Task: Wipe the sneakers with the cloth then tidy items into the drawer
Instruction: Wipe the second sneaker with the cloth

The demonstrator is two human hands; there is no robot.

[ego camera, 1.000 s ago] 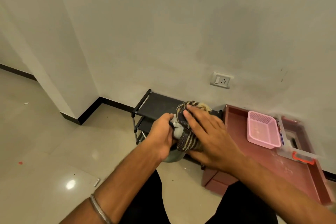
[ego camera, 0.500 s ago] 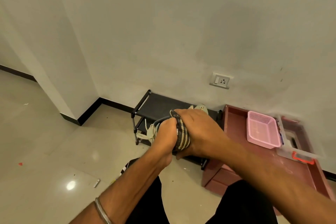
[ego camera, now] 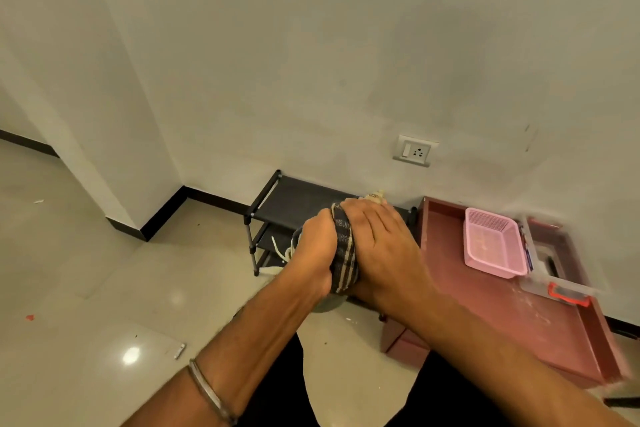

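My left hand [ego camera: 317,253] grips a grey sneaker [ego camera: 327,305], which is mostly hidden behind both hands; its white laces [ego camera: 282,251] hang out to the left. My right hand [ego camera: 384,253] holds a dark striped cloth [ego camera: 344,253] wrapped over the sneaker and presses it against the shoe. Both hands are in front of a low black shoe rack [ego camera: 294,196]. A second, light-coloured shoe [ego camera: 375,197] peeks out on the rack just behind my right hand. The open reddish-brown drawer [ego camera: 491,315] lies to the right.
In the drawer sit a pink plastic basket [ego camera: 493,243] and a clear box with an orange latch [ego camera: 554,274]. A wall socket [ego camera: 414,150] is above the rack. A white pillar with black skirting stands at left. A small white scrap [ego camera: 179,351] lies on the glossy floor.
My right hand went from lying flat on the cloth to curling round it, sliding over the sneaker. The laces came into view at the left. The left hand kept its grip.
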